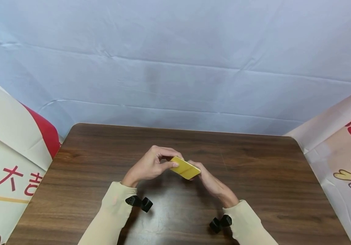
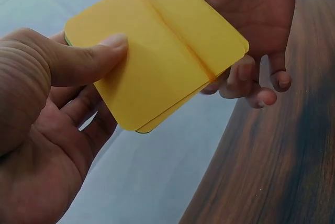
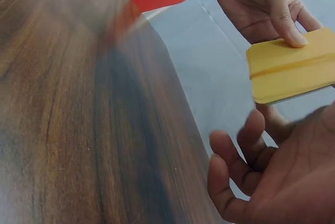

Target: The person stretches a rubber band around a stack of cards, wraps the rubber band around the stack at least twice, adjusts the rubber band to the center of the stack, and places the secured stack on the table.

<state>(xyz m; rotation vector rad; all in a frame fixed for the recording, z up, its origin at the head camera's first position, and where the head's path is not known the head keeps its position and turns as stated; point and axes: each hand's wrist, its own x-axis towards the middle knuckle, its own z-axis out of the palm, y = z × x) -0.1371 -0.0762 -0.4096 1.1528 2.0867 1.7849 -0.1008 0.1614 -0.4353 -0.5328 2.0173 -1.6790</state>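
A small stack of yellow square cards (image 1: pixel 186 168) with rounded corners is held above the table. An orange-brown elastic band (image 2: pixel 175 33) runs across its face in the left wrist view. My left hand (image 1: pixel 150 165) pinches the stack, thumb flat on the yellow face and fingers behind. At the stack's other end, my right hand (image 1: pixel 207 178) holds the edge from beneath and behind. Its other fingers (image 3: pixel 227 161) are loosely curled in the right wrist view, and its thumb is mostly hidden. The lower card edges are slightly fanned in the left wrist view.
Beneath the hands lies a dark brown wood-grain table (image 1: pixel 101 146) with rounded corners. A pale cloth (image 1: pixel 175 68) hangs behind it. Printed sheets with red characters and drawings hang at the left (image 1: pixel 16 177) and right. Black wrist devices (image 1: pixel 140 202) sit on both cream sleeves.
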